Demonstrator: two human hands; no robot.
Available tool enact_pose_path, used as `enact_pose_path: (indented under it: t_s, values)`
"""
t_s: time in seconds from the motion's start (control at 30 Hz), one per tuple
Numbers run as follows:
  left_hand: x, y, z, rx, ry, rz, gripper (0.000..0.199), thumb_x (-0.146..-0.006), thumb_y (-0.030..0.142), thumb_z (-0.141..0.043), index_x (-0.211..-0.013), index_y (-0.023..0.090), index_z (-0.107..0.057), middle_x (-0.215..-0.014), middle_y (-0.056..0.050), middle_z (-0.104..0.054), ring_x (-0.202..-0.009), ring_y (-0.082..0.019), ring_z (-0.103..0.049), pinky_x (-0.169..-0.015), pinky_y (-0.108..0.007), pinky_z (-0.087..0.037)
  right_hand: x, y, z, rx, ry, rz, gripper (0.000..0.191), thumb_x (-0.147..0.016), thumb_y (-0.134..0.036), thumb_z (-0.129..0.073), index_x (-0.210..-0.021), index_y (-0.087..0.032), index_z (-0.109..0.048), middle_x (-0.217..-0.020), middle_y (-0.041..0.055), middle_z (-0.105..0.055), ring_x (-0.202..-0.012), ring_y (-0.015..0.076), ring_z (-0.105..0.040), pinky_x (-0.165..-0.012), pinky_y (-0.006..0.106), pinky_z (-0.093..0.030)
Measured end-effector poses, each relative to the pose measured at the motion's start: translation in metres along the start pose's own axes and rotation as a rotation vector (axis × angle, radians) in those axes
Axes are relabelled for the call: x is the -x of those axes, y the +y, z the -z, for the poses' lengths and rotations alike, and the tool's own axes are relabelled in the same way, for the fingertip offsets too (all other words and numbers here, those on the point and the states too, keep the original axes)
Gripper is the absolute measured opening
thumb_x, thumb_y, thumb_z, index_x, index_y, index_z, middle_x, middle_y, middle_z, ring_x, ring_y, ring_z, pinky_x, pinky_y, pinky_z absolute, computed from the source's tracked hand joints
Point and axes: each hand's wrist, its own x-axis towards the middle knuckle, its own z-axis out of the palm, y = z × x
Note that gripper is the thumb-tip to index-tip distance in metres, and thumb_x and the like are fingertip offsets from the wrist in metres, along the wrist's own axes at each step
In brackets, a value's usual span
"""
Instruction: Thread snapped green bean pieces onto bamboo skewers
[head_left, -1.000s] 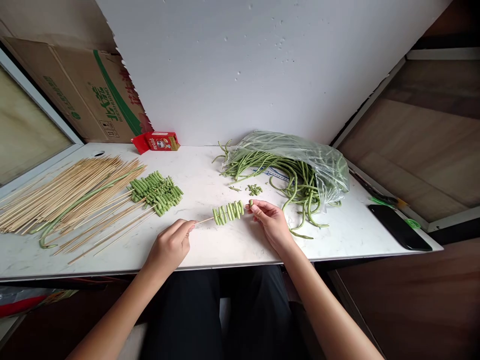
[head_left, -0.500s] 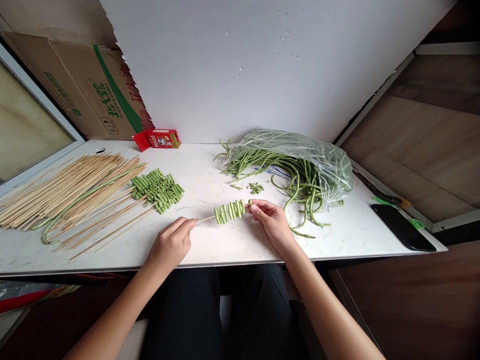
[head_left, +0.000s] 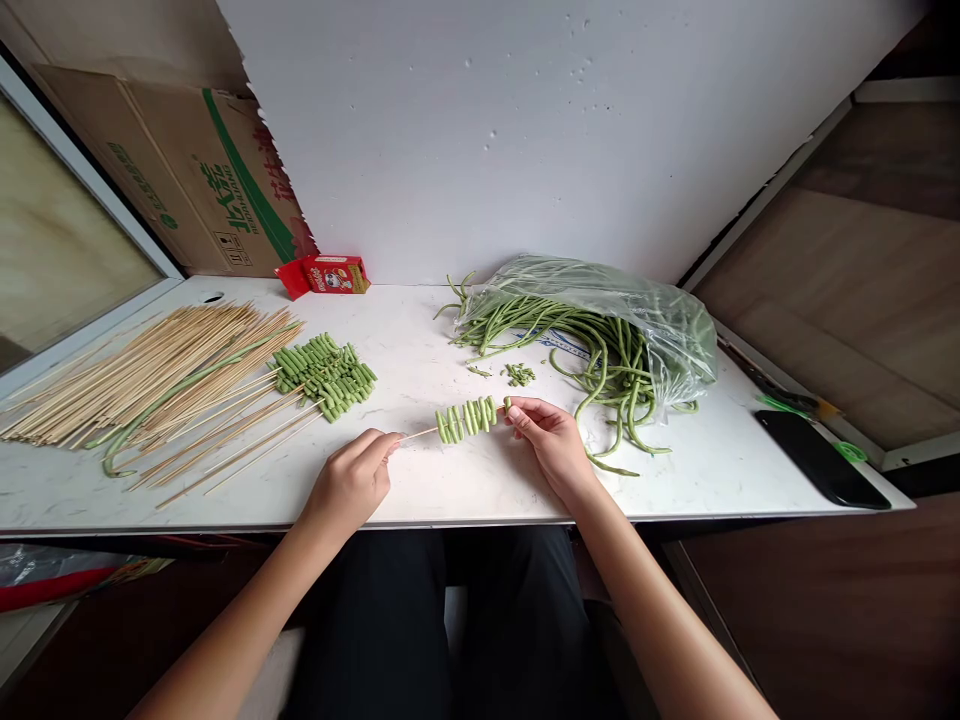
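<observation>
Between my hands a thin wooden skewer point(head_left: 420, 434) is held nearly level above the white table, threaded with several short pieces of green bean point(head_left: 466, 419) set crosswise. My left hand point(head_left: 352, 478) pinches the skewer's left end. At the other end my right hand point(head_left: 549, 437) is closed, with one bean piece point(head_left: 508, 405) between thumb and fingers at the skewer's tip. Finished-looking bean skewers point(head_left: 324, 376) lie together to the left, their bare sticks pointing toward me. Long green beans point(head_left: 555, 325) spill from a clear plastic bag point(head_left: 660, 318) on the right.
A heap of bare wooden skewers point(head_left: 161, 365) covers the table's left side, one long bean across it. Small bean trimmings point(head_left: 519, 374) lie near the bag. A red box point(head_left: 336, 274) stands at the back; a black phone point(head_left: 821, 457) and scissors point(head_left: 772, 385) lie far right.
The whole view has shifted slightly, so things appear a little further right. My hands keep the same grip on the skewer and the bean piece.
</observation>
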Motion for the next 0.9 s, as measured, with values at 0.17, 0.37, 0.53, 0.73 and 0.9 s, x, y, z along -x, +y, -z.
enact_pose_path:
  t_s: [0.17,0.37,0.53,0.73,0.9]
  values:
    - [-0.0016,0.0009,0.0007,-0.005,0.008,-0.010,0.045,-0.090,-0.007,-0.043,-0.115,0.020,-0.069,-0.094,-0.005,-0.076,-0.085,-0.017,-0.075,-0.081,-0.027,-0.062,0.0000,0.0006,0.0001,0.009,-0.001,-0.006,0.036,-0.079,-0.049,-0.089,-0.101,-0.022,-0.083,-0.100,0.0083,-0.083,-0.082,0.0201,-0.070,-0.070,0.032,-0.050]
    - [-0.0011,0.0003,-0.0001,-0.008,0.011,0.000,0.044,-0.090,-0.008,-0.044,-0.113,0.019,-0.069,-0.095,-0.005,-0.076,-0.086,-0.017,-0.075,-0.081,-0.027,-0.062,0.0002,-0.0009,-0.0004,-0.005,-0.009,-0.006,0.036,-0.078,-0.049,-0.090,-0.101,-0.022,-0.082,-0.098,0.0079,-0.083,-0.085,0.0208,-0.071,-0.070,0.031,-0.050]
    - [-0.0010,0.0006,0.0000,-0.007,0.012,0.004,0.042,-0.090,-0.008,-0.044,-0.112,0.019,-0.069,-0.094,-0.004,-0.076,-0.085,-0.017,-0.075,-0.081,-0.026,-0.062,-0.0014,0.0030,0.0015,-0.016,-0.029,0.013,0.035,-0.079,-0.049,-0.090,-0.101,-0.024,-0.083,-0.097,0.0067,-0.083,-0.086,0.0208,-0.072,-0.070,0.031,-0.050]
    - [-0.0014,0.0009,0.0007,-0.013,0.010,0.009,0.042,-0.090,-0.008,-0.045,-0.112,0.019,-0.068,-0.093,-0.004,-0.076,-0.084,-0.017,-0.076,-0.080,-0.026,-0.063,-0.0021,0.0059,0.0031,-0.020,-0.038,0.024,0.032,-0.081,-0.047,-0.089,-0.103,-0.025,-0.083,-0.097,0.0063,-0.082,-0.091,0.0224,-0.073,-0.069,0.031,-0.050]
    - [-0.0007,-0.0006,-0.0008,-0.009,0.012,0.010,0.042,-0.090,-0.008,-0.045,-0.112,0.018,-0.069,-0.093,-0.005,-0.076,-0.084,-0.018,-0.076,-0.081,-0.027,-0.063,-0.0003,0.0029,0.0016,-0.037,-0.026,0.017,0.030,-0.080,-0.046,-0.091,-0.100,-0.025,-0.084,-0.096,0.0055,-0.081,-0.095,0.0232,-0.073,-0.068,0.030,-0.049]
